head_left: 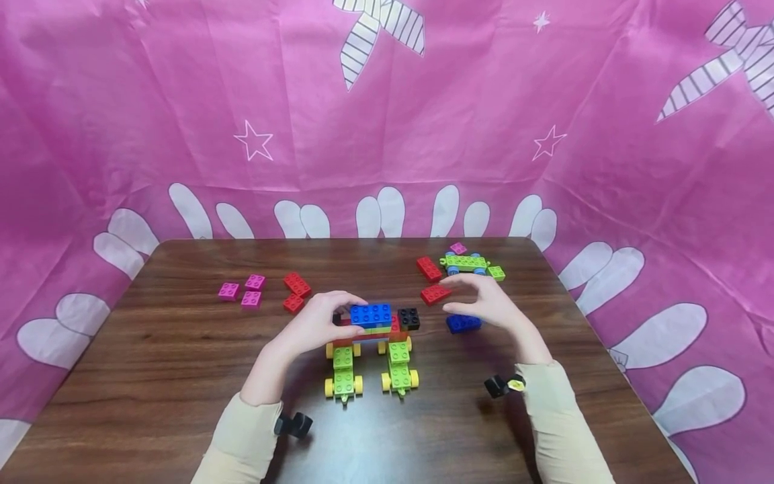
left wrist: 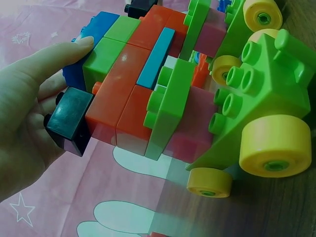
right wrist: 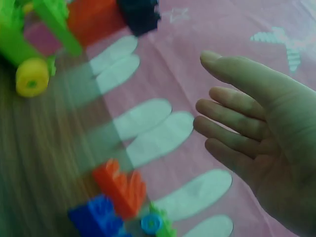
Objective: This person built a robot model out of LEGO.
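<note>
Atop the build [left wrist: 173, 108], the left hand [head_left: 318, 323] curves round a blue brick [head_left: 372, 314].

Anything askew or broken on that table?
Nothing stands out. The brick build stands upright on its yellow wheels, left hand holding the blue brick on top. Loose red bricks lie scattered, but no damage shows.
</note>
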A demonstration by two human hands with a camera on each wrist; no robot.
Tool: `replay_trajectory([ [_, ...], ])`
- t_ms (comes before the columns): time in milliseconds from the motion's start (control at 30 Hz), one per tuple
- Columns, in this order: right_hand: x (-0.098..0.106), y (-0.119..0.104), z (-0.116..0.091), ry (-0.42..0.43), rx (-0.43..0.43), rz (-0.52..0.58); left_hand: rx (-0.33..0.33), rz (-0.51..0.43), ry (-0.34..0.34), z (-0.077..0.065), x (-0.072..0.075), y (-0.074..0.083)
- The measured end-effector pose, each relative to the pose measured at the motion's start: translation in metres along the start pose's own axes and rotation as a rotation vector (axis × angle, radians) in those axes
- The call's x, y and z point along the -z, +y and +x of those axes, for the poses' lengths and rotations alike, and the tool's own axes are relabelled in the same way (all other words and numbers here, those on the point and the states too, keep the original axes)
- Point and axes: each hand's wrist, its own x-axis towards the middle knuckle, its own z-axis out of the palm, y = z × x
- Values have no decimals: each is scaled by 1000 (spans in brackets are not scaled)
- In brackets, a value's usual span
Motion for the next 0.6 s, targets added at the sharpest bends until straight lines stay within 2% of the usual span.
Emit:
replay_trajectory([
  [167, 8, 20, -7, 4, -57, -38, 7, -4, -4, 0, -1, 0],
  [333, 11, 41, -14, -46, -110, -44, 16, -11, -6, 2, -1, 1],
  [600, 11, 66, -17, -109, -112, -7, 24, -16, -9, 0, 0, 2],
])
